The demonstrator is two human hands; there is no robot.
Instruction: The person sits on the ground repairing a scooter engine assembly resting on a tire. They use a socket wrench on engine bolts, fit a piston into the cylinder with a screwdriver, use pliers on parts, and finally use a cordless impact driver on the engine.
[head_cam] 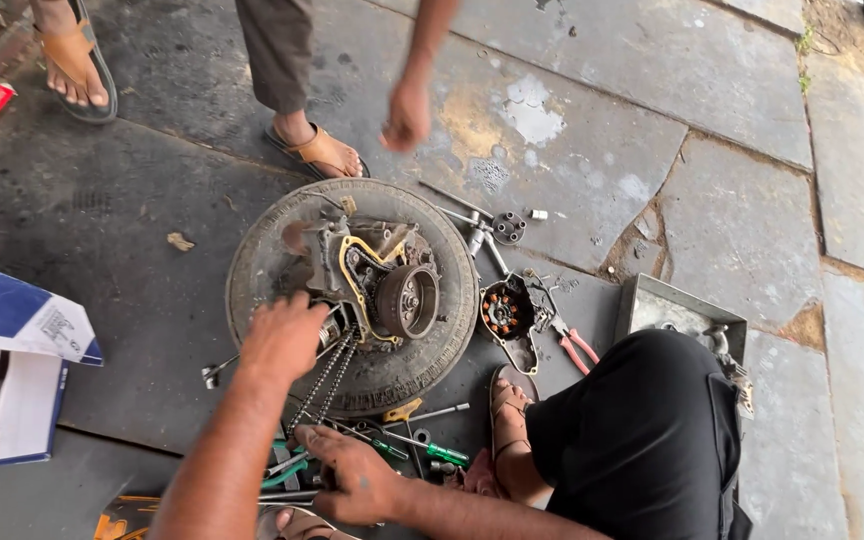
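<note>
Here, the left hand [284, 338] pressed open-fingered on the engine [377, 285], steadying it atop the tyre [252, 262], while the right hand [352, 480] pinched tools [402, 445] on the ground.

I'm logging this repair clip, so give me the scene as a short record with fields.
setting: stone-slab floor, seen from above
centre: engine block lying on an old tyre
left hand: left hand resting on the engine's edge by the chain
right hand: right hand among hand tools, fingers by a green-handled screwdriver
nearby: red-handled pliers, metal tray
other person: standing in sandals, hand hanging
</note>
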